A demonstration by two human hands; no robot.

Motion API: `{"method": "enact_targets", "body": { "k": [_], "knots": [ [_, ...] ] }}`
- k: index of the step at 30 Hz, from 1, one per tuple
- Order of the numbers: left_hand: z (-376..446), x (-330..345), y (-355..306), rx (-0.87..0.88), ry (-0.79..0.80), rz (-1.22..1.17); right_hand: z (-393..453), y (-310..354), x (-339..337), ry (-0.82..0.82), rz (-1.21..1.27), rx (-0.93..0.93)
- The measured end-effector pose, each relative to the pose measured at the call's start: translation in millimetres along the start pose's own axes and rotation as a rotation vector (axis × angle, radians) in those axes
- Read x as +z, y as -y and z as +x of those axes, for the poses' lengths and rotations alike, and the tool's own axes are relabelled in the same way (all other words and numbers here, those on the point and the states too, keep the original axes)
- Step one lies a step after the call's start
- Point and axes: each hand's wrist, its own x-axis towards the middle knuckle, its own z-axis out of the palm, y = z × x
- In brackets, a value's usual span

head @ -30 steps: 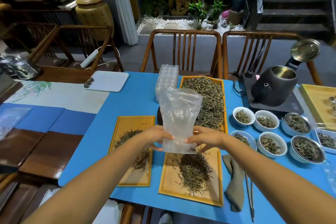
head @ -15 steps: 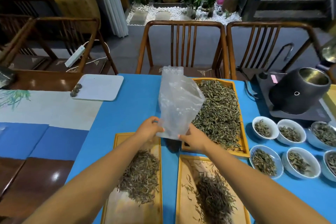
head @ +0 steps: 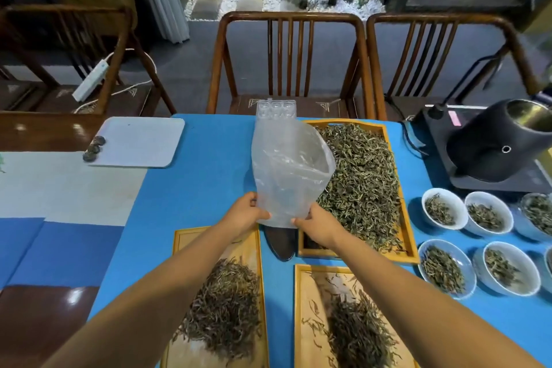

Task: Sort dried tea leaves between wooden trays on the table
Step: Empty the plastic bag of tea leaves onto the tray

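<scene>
At nine o'clock, a white board (head: 136, 140) with dark lumps parked clear of the work. Nearer centre, at seven o'clock, a left tray (head: 182, 236) heaped with dark leaves (head: 224, 311), likely one sorted grade. Dead centre, a clear bag (head: 286, 170) held upright, left hand (head: 243, 215) and right hand (head: 318, 222) each pinching a bottom corner, probably to shake it open. At one o'clock, the big tray (head: 410, 236) of unsorted tea, within reach. At five o'clock, a right tray (head: 301, 317) with a second heap. At three o'clock, sample bowls (head: 444, 208) kept apart.
</scene>
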Motion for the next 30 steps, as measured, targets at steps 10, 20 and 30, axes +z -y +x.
{"method": "enact_targets", "body": {
  "k": [10, 20, 30],
  "knots": [
    [-15, -3, -2, 0.017, -0.03, 0.041, -13, -4, -10, 0.062, 0.03, 0.03],
    [-33, 8, -6, 0.051, -0.182, -0.014, -49, -22, -19, 0.073, 0.052, -0.002],
    [-58, 34, 8, -0.08, -0.279, 0.074, -96, -90, -56, -0.007, 0.046, 0.082]
  ]
}}
